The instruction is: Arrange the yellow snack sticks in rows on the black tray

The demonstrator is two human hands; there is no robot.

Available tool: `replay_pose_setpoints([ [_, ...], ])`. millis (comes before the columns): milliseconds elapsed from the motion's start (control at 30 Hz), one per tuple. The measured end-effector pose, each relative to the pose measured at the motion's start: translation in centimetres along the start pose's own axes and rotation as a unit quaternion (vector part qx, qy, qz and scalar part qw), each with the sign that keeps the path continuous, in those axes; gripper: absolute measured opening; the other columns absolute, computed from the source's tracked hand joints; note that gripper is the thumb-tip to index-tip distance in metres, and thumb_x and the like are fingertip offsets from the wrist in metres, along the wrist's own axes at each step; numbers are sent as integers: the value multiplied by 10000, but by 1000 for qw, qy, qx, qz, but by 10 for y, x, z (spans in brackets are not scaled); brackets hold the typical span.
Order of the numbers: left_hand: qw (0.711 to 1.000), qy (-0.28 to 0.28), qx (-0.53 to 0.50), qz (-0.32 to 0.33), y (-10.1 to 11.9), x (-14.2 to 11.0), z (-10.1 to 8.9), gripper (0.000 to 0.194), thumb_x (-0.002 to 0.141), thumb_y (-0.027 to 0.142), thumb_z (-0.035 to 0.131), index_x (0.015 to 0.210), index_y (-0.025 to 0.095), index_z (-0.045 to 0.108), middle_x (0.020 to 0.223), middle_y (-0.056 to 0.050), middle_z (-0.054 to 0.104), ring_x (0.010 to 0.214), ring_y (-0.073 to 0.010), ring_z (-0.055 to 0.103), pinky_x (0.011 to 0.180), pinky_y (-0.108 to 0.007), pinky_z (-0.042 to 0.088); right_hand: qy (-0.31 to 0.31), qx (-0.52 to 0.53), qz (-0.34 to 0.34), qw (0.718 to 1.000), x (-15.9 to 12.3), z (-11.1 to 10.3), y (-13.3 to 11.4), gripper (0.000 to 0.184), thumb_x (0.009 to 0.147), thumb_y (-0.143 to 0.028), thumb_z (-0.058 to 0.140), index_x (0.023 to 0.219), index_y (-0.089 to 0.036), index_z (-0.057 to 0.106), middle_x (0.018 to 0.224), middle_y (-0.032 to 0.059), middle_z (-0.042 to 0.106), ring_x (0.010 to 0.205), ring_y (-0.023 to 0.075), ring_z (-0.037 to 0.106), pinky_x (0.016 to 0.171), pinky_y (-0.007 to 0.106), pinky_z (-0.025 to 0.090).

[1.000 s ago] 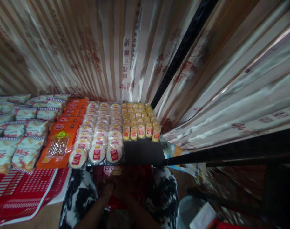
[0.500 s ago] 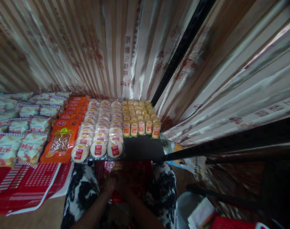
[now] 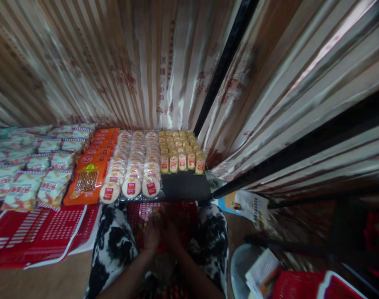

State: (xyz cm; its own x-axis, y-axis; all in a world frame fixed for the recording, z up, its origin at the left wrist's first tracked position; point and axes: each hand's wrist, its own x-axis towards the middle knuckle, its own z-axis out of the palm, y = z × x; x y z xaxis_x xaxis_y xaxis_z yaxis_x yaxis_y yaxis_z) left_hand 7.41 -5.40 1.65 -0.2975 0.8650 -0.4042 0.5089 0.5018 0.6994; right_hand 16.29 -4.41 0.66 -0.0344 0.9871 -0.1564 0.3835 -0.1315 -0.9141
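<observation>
Both hands are low between my knees, inside a red basket (image 3: 189, 211) in deep shadow. My left hand (image 3: 152, 232) has its fingers curled around something I cannot make out; a dull yellowish patch shows by its fingertips. Close beside it is my right hand (image 3: 170, 233), so dark that its fingers do not show. Above the basket, a black shelf (image 3: 186, 187) holds rows of small yellow-wrapped cakes (image 3: 182, 161). Left of these stand columns of round white crackers (image 3: 151, 187) in clear wrappers with red labels.
Orange snack packs (image 3: 86, 178) and pale snack bags (image 3: 24, 189) fill the shelf's left side. Below them is another red basket (image 3: 49, 232). A black metal post (image 3: 220, 74) rises before the curtain (image 3: 130, 62). At lower right are a clear bin (image 3: 239, 265) and a red basket (image 3: 297, 286).
The view has shifted slightly, with the shelf goods a little higher in the picture. My hands stay in the basket, a little more of the left one showing.
</observation>
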Motion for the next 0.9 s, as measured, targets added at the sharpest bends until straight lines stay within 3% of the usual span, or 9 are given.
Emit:
replay_pose_setpoints([
  [133, 999, 14, -50, -12, 4, -4, 3, 318, 799, 213, 433, 1064, 167, 603, 1167, -133, 616, 1146, -229, 527, 996, -338, 355, 24, 16, 7, 1000, -5, -10, -2, 405, 768, -356, 524, 1143, -220, 595, 1189, 69, 605, 1229, 212, 450, 1039, 357, 335],
  [300, 997, 3, -75, -27, 17, -9, -1, 345, 805, 178, 400, 1086, 122, 591, 1139, -141, 630, 1075, -210, 574, 958, -307, 385, 34, -15, 76, 996, -8, -21, -9, 343, 720, -235, 511, 1033, -172, 638, 1059, 97, 665, 1050, 230, 590, 939, 358, 429],
  [433, 995, -22, -85, -39, 32, -14, -5, 364, 791, 124, 388, 1098, 112, 583, 1152, -127, 626, 1055, -183, 583, 935, -271, 395, 53, -29, 76, 995, -10, -31, -18, 309, 711, -219, 496, 974, -156, 645, 1042, 107, 667, 975, 225, 617, 902, 347, 449],
  [600, 997, -43, -70, 7, 43, -20, -7, 329, 781, 115, 404, 1034, 109, 615, 1129, -127, 636, 1060, -186, 571, 957, -277, 376, 67, -28, 60, 996, -11, -44, -28, 285, 710, -217, 490, 952, -193, 639, 1033, 71, 676, 989, 209, 609, 922, 333, 434],
  [900, 995, -30, -46, 84, 48, -29, -1, 364, 748, 93, 407, 1061, 110, 592, 1138, -126, 617, 1094, -188, 537, 970, -295, 365, 71, -6, 43, 997, -15, -61, -40, 248, 731, -241, 451, 899, -188, 625, 905, 65, 696, 847, 190, 641, 801, 299, 480],
])
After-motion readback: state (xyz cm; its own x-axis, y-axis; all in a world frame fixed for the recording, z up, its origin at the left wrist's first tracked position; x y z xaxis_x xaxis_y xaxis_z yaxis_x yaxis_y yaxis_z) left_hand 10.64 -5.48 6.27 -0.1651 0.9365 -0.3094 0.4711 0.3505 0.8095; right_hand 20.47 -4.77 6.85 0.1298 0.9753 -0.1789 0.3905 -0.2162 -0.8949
